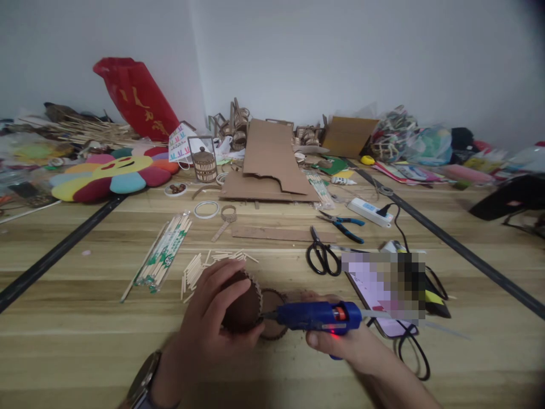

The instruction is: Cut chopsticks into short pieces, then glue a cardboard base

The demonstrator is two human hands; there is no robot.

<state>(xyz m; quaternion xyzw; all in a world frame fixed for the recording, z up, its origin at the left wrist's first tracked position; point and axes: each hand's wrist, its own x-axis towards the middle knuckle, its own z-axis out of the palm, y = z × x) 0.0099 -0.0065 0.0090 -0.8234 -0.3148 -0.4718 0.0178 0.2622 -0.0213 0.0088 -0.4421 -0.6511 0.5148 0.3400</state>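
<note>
My left hand [217,307] is wrapped round a brown round cardboard piece [242,304] with a ridged, corrugated rim. In my right hand [340,343] is a blue hot glue gun [317,315] with a red light lit and a glue stick out of its back. Its nozzle is at the edge of the round piece; whether they touch I cannot tell. Behind the nozzle a second round piece with a corrugated rim [276,298] lies on the table, partly hidden by the gun. Short cut sticks [193,272] lie loose beyond my left hand.
Black scissors [322,258], blue-handled pliers [343,221] and a cardboard strip [276,233] lie ahead. Packed sticks [164,250] are at left. A phone [361,278] and black cable [419,358] lie at right, near a power strip [369,211]. Cardboard sheets [272,153] stand behind.
</note>
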